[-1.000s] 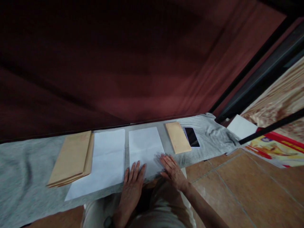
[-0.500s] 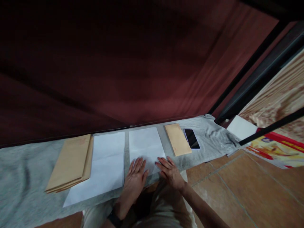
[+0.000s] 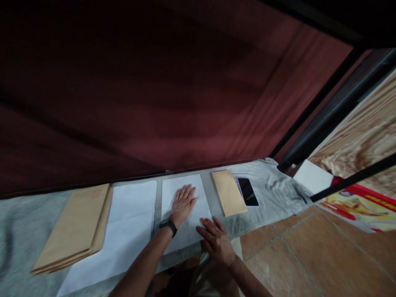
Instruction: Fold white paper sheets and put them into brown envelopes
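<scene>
Grey cloth (image 3: 18,231) covers the table, running left to right below a dark red curtain (image 3: 154,82). On it, largest first: a stack of brown envelopes (image 3: 74,227) at far left, a big white sheet (image 3: 123,231) beside it, then the white sheet (image 3: 198,202) under both hands, long axis pointing away from the person. Left hand (image 3: 182,203) lies flat mid-sheet, fingers (image 3: 185,192) spread and pointing to the far edge, gripping nothing. Right hand (image 3: 216,241) presses flat on the sheet's near right corner, fingers extended, also holding nothing. Sheet looks plain, smooth, unmarked. Just right: a single brown envelope (image 3: 229,192), then a dark phone (image 3: 247,192).
</scene>
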{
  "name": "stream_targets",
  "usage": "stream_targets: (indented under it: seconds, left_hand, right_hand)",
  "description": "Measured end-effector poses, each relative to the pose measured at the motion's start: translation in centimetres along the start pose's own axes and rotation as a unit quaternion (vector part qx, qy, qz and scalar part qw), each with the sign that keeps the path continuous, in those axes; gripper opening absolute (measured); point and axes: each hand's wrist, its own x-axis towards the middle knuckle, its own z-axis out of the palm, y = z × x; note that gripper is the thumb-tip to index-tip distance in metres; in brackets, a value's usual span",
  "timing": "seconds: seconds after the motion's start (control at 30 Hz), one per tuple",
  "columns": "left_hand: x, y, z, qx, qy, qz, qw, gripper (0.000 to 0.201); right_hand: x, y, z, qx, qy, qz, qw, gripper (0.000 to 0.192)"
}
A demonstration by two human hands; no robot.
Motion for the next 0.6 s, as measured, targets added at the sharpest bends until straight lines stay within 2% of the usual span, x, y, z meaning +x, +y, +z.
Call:
stream_targets:
  seconds: [0.13, 0.27, 0.37, 0.5, 0.6]
  left_hand:
    - [-1.1, -2.7, -0.6, 0.004, 0.011, -0.054, 0.998, 0.057]
    - [-4.5, -3.9, -1.1, -0.001, 0.001, -0.086, 0.996, 0.058]
    - [-8.6, -3.3, -2.0, -0.032, -0.021, -0.038, 0.999, 0.060]
    - [-14.3, -1.8, -4.3, -0.073, -0.064, 0.091, 0.991, 0.069]
    - [-17.0, -1.9, -5.8, -0.087, -0.063, 0.109, 0.988, 0.077]
  right_hand:
    - [0.0, -0.1, 0.0, 0.010, 0.007, 0.003, 1.000, 0.055]
    - [-0.1, -0.1, 0.0, 0.014, 0.005, 0.003, 1.000, 0.053]
    - [-0.1, 0.0, 0.1, 0.015, 0.004, 0.003, 1.000, 0.050]
    - [-0.2, 0.4, -0.1, 0.028, 0.000, -0.009, 1.000, 0.043]
    - [-0.4, 0.4, -0.9, 0.054, -0.007, -0.031, 0.998, 0.039]
